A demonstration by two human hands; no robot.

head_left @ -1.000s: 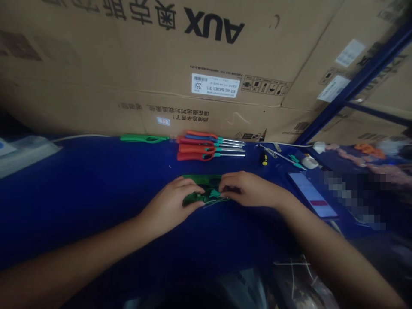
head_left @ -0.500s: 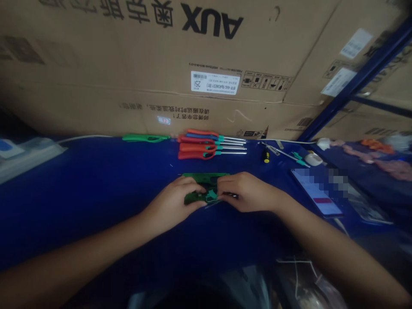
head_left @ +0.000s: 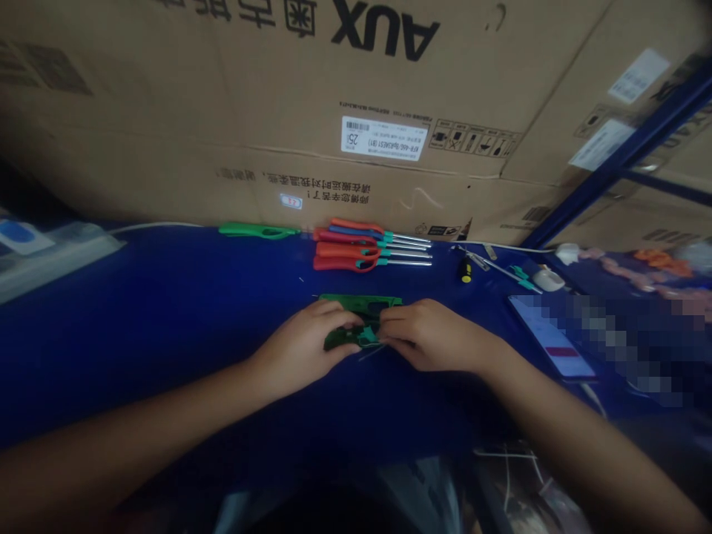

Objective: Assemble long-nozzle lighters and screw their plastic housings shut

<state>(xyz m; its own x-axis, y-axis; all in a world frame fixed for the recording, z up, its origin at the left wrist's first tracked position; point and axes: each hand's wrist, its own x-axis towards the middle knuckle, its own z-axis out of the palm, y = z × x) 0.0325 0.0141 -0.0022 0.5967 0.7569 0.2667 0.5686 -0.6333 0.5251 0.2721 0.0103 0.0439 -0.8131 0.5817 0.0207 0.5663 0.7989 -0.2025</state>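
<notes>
On the blue table (head_left: 167,311), my left hand (head_left: 303,345) is closed round the left end of a green plastic lighter body (head_left: 361,315), with the thumb on top. My right hand (head_left: 428,334) pinches the same piece from the right, fingers pressed together at a small teal part (head_left: 367,337) near its middle. A thin metal rod or wire pokes out under the piece toward me. The hands hide most of the green body.
Behind my hands lie several red-handled long lighters (head_left: 361,252) and a green one (head_left: 259,231). A small yellow-and-black tool (head_left: 466,271), teal parts and a phone (head_left: 550,337) are at the right. Large cardboard boxes (head_left: 356,111) wall the back. A clear bag (head_left: 50,256) sits far left.
Both hands stay on the green piece with only small finger shifts; my right fingers have closed in nearer the teal part. The view has tilted slightly.
</notes>
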